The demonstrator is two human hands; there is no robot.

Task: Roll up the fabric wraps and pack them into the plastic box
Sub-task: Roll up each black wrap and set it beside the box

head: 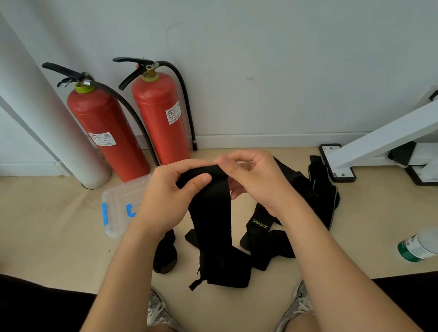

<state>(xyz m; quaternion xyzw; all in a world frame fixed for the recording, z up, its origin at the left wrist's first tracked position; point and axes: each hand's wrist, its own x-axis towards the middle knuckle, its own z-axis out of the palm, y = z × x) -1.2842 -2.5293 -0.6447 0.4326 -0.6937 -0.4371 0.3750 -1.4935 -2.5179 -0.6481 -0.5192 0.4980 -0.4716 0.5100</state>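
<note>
Both hands hold the top end of a black fabric wrap (213, 216) above the floor. My left hand (171, 193) grips its rolled top edge, thumb across the front. My right hand (255, 180) pinches the same edge from the right. The wrap hangs down and its lower end lies folded on the floor. A clear plastic box (119, 203) with blue latches sits on the floor behind my left hand. A rolled black wrap (165, 252) lies below my left wrist. More loose black wraps (317, 189) lie to the right, one with yellow lettering (259, 224).
Two red fire extinguishers (161, 117) stand against the wall beside a white pipe (39, 105). A white metal frame (391, 139) stands at the right. A plastic bottle with a green cap (431, 243) lies on the floor. My shoes (158, 311) are at the bottom.
</note>
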